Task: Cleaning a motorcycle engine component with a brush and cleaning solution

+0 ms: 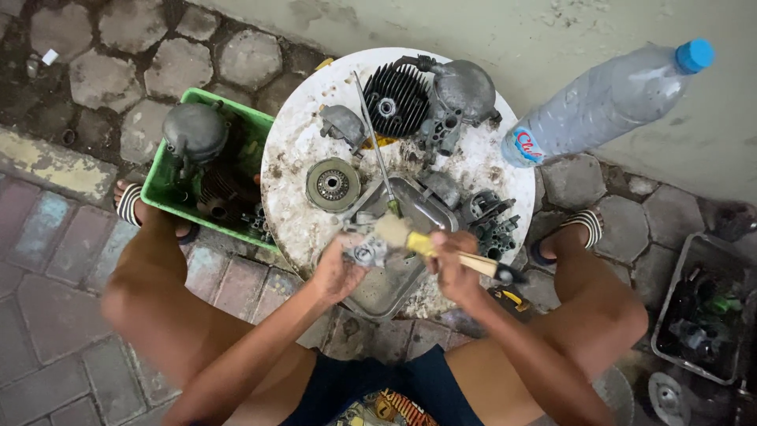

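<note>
On a pavement of worn stone blocks beside a pale wall, a seated person bends over a stained round white table (292, 158) strewn with small-engine parts; the step in hand looks to be the brush-cleaning of a small metal part (364, 251), held over a steel tray (394, 284) at the table's near edge. The left hand (337, 272) grips the part from below, fingers curled tight around it, while the right hand (453, 264) is wrapped shut on the wooden handle of a paintbrush (430, 246), whose pale bristles lie against the part's right side. Both forearms reach forward from the knees and meet over the tray, wrists bent inward. A judgement only: the next stroke calls for a steady left grip and for turning the part to bring its uncleaned faces to the bristles, keeping the drip inside the tray. Behind the tray lie a toothed round disc (332, 184), a long screwdriver (377, 150) slanting across the top, a black finned cylinder head (396, 99) and a grey engine casing (465, 91). A green crate (169, 185) with more engine parts stands by the left foot, a clear plastic bottle (607, 99) with a blue cap rises at the right, and a grey bin (670, 312) of parts sits on the ground beyond the right knee
</note>
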